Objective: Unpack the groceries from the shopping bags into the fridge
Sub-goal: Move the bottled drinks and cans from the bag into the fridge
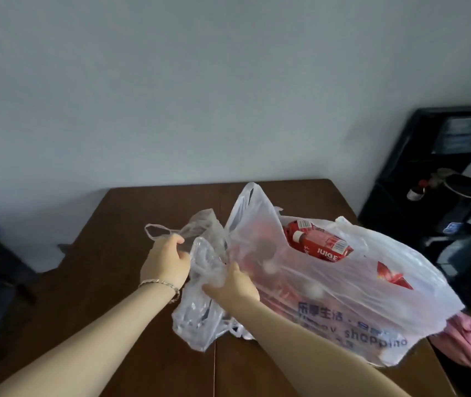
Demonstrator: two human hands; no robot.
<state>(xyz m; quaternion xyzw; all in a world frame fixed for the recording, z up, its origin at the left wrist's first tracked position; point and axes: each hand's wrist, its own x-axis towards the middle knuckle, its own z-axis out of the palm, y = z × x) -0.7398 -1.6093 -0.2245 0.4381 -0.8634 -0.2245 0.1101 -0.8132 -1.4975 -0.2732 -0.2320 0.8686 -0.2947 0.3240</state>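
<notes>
- Two bags on desk (131, 213): small clear bag (200, 308) at centre, big white bag (372, 287) to its right w/ juice carton (319, 244) on top.
- Left hand (168, 263) fingers pinch clear bag's handle; right hand (233, 283) grips its crumpled plastic.
- Carton lies up-right of right hand, nearer it; long axis slants down-right.

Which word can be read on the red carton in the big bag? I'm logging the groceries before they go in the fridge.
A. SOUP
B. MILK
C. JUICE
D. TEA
C: the red carton lying at the open top of the big bag has "JUICE" printed in white on its near face.
</notes>
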